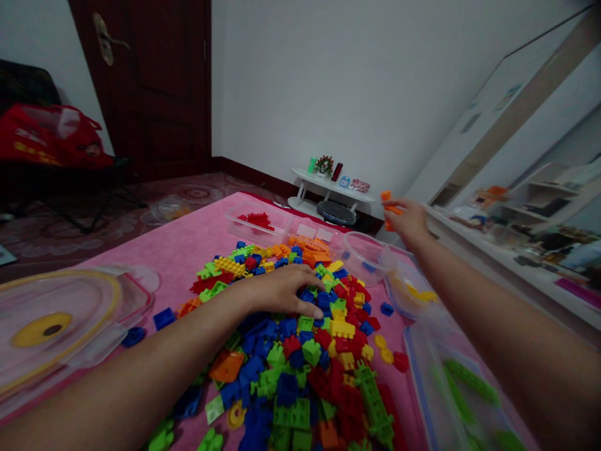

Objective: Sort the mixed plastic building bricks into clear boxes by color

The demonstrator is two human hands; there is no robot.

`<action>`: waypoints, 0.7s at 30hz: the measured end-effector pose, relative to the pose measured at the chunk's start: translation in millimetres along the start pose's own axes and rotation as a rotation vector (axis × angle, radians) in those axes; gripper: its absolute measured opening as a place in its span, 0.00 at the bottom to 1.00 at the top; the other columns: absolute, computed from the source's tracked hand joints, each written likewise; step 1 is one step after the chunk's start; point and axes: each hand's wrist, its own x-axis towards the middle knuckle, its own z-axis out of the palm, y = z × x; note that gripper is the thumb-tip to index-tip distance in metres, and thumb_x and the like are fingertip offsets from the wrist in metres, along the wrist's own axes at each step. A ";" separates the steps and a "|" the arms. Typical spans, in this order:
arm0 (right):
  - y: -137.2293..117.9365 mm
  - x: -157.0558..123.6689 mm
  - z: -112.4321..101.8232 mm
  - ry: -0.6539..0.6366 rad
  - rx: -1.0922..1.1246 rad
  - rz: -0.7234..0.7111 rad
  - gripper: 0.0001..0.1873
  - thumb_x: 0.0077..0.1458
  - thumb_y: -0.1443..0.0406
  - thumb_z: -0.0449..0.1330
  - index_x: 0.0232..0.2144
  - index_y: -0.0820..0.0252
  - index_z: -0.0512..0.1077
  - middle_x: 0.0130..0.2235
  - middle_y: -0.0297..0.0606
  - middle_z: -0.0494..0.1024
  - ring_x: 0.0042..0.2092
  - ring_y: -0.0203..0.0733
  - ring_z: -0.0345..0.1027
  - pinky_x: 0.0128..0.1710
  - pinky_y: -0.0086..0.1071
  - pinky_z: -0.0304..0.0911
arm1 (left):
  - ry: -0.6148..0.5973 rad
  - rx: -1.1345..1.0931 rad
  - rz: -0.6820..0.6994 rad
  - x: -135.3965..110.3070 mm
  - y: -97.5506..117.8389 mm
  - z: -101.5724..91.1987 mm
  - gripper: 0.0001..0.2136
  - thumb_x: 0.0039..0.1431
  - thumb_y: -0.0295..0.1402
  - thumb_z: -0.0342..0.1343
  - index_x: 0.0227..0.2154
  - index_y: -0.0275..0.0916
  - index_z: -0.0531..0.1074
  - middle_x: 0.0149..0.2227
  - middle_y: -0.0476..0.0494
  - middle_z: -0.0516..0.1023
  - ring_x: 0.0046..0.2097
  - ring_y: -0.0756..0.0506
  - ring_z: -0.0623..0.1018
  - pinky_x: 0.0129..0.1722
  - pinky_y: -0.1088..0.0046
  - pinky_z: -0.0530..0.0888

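Note:
A heap of toy building blocks [277,357] in blue, green, red, yellow and orange covers the middle of the table. My left hand [286,289] rests over the heap, thumb and fingers apart, touching blocks near blue ones; nothing is visibly gripped. Raised at the right, my right hand [406,219] pinches an orange building block [387,210] above the table's far right side. Below it stand a round clear tub [350,241] with some blue in it and a clear box [399,307] with yellow pieces. Closer to me, another clear box [416,369] contains green pieces.
A clear box [230,219] with red blocks stands on the far edge of the pink-covered table [178,241]. Clear lids [117,291] lie at the left. Beyond are a low white shelf [300,174], a dark door [164,94] and a chair with a red bag [56,141].

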 end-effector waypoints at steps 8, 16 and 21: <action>-121.6 -26.4 66.9 -0.564 0.134 -0.411 0.16 0.40 0.73 0.64 0.36 0.59 0.78 0.46 0.40 0.76 0.48 0.45 0.69 0.51 0.37 0.61 | 0.040 0.036 0.067 1.8 -8.8 3.9 0.28 0.50 0.51 0.56 0.51 0.41 0.69 0.51 0.39 0.70 0.54 0.39 0.69 0.54 0.66 0.63; -162.7 -83.5 39.9 -0.290 0.399 -0.216 0.14 0.48 0.66 0.59 0.39 0.60 0.75 0.43 0.42 0.77 0.44 0.44 0.72 0.46 0.38 0.66 | -0.043 0.028 0.099 2.3 -10.7 -5.1 0.25 0.53 0.46 0.56 0.52 0.40 0.69 0.53 0.41 0.72 0.52 0.41 0.71 0.52 0.70 0.65; -180.4 -142.8 -19.4 -0.186 0.558 -0.043 0.13 0.47 0.62 0.59 0.35 0.61 0.76 0.37 0.42 0.79 0.38 0.43 0.73 0.39 0.35 0.67 | 0.012 0.070 0.011 -6.6 -22.7 -26.2 0.21 0.52 0.36 0.59 0.50 0.38 0.71 0.49 0.42 0.75 0.47 0.44 0.75 0.46 0.74 0.68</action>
